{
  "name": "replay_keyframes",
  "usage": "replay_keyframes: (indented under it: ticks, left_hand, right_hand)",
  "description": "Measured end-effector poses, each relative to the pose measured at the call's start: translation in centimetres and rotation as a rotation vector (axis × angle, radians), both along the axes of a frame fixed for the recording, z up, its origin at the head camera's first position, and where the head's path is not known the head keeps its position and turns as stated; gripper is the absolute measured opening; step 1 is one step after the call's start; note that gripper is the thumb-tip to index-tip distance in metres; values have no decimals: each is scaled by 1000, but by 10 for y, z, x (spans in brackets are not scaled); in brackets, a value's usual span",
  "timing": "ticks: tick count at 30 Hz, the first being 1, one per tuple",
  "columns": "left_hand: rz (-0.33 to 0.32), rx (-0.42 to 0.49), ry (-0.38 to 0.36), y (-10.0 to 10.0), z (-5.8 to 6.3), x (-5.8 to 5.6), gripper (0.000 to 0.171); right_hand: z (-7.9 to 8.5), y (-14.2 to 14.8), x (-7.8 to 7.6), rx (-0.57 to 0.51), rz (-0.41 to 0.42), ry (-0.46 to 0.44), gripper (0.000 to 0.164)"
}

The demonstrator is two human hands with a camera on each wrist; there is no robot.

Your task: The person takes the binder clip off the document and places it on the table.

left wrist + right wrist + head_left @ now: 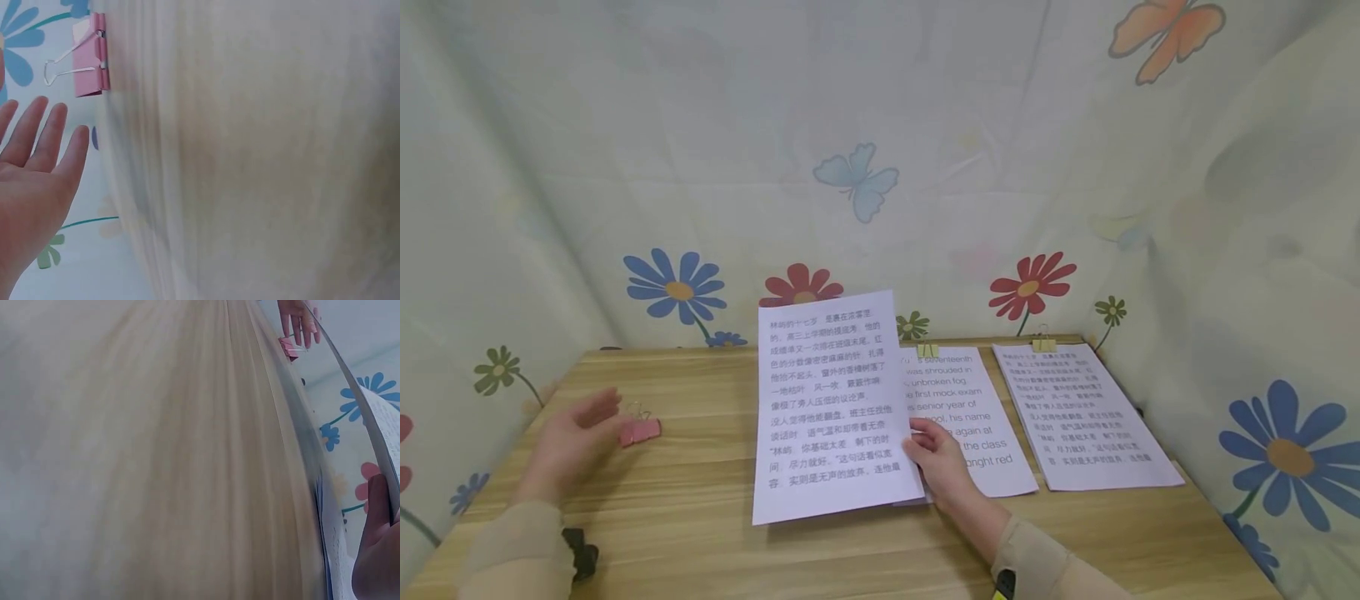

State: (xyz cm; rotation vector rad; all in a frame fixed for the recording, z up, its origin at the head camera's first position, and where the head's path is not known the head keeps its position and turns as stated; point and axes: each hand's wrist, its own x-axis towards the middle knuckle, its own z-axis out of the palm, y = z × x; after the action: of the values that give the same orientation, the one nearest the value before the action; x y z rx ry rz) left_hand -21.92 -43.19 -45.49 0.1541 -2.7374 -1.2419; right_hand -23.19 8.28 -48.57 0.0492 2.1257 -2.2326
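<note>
Along the back edge of the table, two sheaf stacks lie already clipped; a loose sheaf stands mid-surface, unclipped, pinched by the right hand. Toward the left edge, the left hand, fingers spread, nears the pink clip. Only the left wrist view resolves its wire handles; the right wrist view shows the sheaf's lifted edge.

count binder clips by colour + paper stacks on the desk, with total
Pink binder clip: 1
Yellow binder clips: 2
Paper stacks: 3
Total: 6
</note>
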Motion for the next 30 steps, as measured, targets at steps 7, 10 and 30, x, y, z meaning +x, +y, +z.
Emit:
replay_keyframes:
  ticks: [7, 10, 30]
  left_hand:
    - [5, -2, 75, 7, 6, -2, 80]
    - [11, 5, 83, 9, 8, -3, 78]
    - [-90, 8, 240, 58, 32, -1, 67]
  right_hand:
    - [5, -14, 3, 21, 46, -8, 36]
    - [5, -20, 4, 27, 61, -15, 35]
    - [6, -46, 3, 68, 69, -132, 34]
